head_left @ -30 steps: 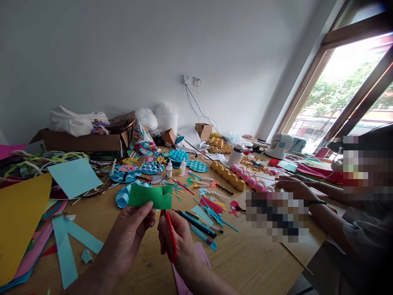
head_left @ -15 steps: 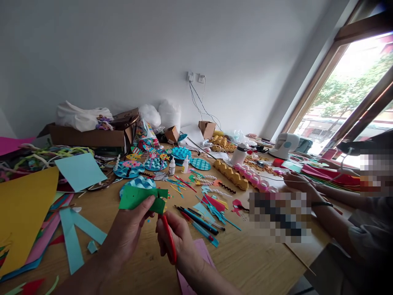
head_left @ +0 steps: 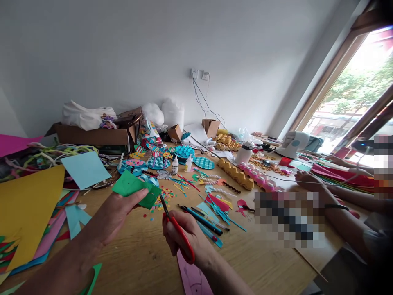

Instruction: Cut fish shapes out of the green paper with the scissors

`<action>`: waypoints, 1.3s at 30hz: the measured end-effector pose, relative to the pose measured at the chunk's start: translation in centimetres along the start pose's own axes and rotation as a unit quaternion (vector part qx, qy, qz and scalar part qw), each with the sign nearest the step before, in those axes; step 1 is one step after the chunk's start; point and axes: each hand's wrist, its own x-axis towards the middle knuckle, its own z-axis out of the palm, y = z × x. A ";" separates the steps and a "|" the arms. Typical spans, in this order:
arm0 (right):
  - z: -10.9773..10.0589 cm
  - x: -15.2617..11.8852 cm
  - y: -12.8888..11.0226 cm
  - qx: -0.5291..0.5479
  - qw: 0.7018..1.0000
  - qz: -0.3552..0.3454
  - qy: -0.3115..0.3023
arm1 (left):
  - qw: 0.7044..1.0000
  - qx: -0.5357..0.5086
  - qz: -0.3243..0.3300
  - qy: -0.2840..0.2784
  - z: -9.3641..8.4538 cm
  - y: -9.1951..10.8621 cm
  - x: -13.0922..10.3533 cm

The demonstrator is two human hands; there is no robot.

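Note:
Between the thumb and fingers of my left hand (head_left: 123, 209) is a piece of green paper (head_left: 130, 186), held up above the table. My right hand (head_left: 186, 235) is closed around red-handled scissors (head_left: 181, 235). Their dark blades point up toward the lower right edge of the paper; from here I cannot tell whether they touch it. Behind the paper lie small coloured paper dots (head_left: 167, 194). Pens (head_left: 202, 219) rest to the right of the scissors, and a pink sheet with drawn lines (head_left: 193, 274) lies under my right wrist.
At the left are a yellow sheet (head_left: 30, 209) and a light blue sheet (head_left: 86, 170). Glue bottles (head_left: 175, 166), egg-carton strips (head_left: 236, 174) and a white bottle (head_left: 244, 153) stand farther back. Another person's arm (head_left: 340, 213) reaches in from the right. A thin stick (head_left: 310, 264) overhangs the table edge.
The scissors have come away to the lower right, and their blades now show. The green paper has tilted in my left hand. A green scrap now shows at the bottom left.

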 end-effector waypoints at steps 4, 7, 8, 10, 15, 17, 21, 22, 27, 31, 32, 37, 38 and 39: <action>-0.2 0.1 0.2 -0.030 0.999 0.037 0.004 | 0.999 0.039 -0.018 -0.027 -0.2 -0.3 -0.2; -0.2 0.1 0.2 -0.045 0.997 0.055 0.010 | 0.998 0.037 -0.041 -0.030 -0.4 -0.4 -0.2; -0.2 0.1 0.2 -0.045 0.997 0.057 0.011 | 0.998 0.032 -0.047 -0.030 -0.4 -0.4 -0.2; -0.3 0.1 0.1 -0.039 0.998 0.055 0.009 | 0.998 0.019 -0.057 -0.033 -0.4 -0.4 -0.2; -0.3 0.0 0.0 -0.029 0.999 0.040 0.010 | 0.995 0.007 -0.078 -0.057 -0.4 -0.7 -0.2; -0.2 0.0 0.0 -0.031 0.999 0.040 0.015 | 0.995 0.001 -0.079 -0.058 -0.3 -0.9 -0.3; 0.0 0.0 -0.1 -0.024 0.999 0.030 0.022 | 0.995 -0.015 -0.077 -0.058 0.1 -1.3 -0.6; 0.0 0.0 -0.1 -0.021 0.999 0.028 0.022 | 0.995 -0.018 -0.077 -0.059 0.1 -1.3 -0.6; 0.1 0.0 -0.1 -0.014 0.999 0.033 0.031 | 0.995 -0.033 -0.079 -0.053 0.3 -1.4 -0.7; 0.1 0.0 0.0 -0.009 0.999 0.036 0.034 | 0.994 -0.035 -0.084 -0.052 0.4 -1.4 -0.8; 0.1 0.0 0.0 -0.008 0.999 0.036 0.035 | 0.994 -0.034 -0.085 -0.052 0.4 -1.3 -0.8; 0.2 0.1 -0.1 -0.013 0.998 0.043 0.041 | 0.994 -0.035 -0.087 -0.052 0.4 -1.4 -0.9; 0.2 0.1 -0.1 -0.015 0.998 0.042 0.043 | 0.994 -0.035 -0.087 -0.053 0.4 -1.4 -0.9; 0.3 0.1 -0.1 -0.017 0.998 0.040 0.044 | 0.994 -0.034 -0.087 -0.053 0.4 -1.4 -1.0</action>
